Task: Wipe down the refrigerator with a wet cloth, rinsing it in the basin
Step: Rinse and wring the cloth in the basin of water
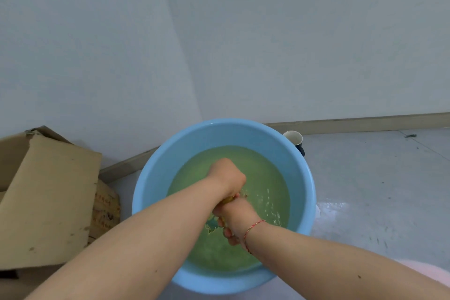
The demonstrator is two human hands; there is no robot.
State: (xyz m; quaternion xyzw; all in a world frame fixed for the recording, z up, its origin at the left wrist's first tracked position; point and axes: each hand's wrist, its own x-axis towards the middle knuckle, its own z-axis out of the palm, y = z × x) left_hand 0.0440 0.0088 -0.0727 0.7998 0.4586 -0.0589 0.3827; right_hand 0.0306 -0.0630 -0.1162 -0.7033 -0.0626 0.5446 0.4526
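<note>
Blue plastic basin (155, 178): on the floor (377, 190) near the wall corner, holding cloudy yellow-green water (265, 178).
Cloth (211, 224): bunched between both hands just above the water, mostly hidden; only a yellowish twist and a teal scrap showing.
Left hand (227, 175): fisted, fingers curled tight round the far end of the cloth, forearm reaching in from the lower left.
Right hand (237, 220): fingers (227, 232) wrapped round the near end, knuckles toward the left hand, red string bracelet (253, 229) on the wrist.
Step in hand: probably wringing, judging by the opposed fists and the ripples and droplets on the water.
Progress: rinse apparently well along, water already murky; refrigerator not in view, so amount wiped impossible to tell.
Left to do: presumably finish squeezing, carry the cloth back to the refrigerator.
Nearby: cardboard box (48, 197) at the left, paper cup (293, 137) behind the basin.
</note>
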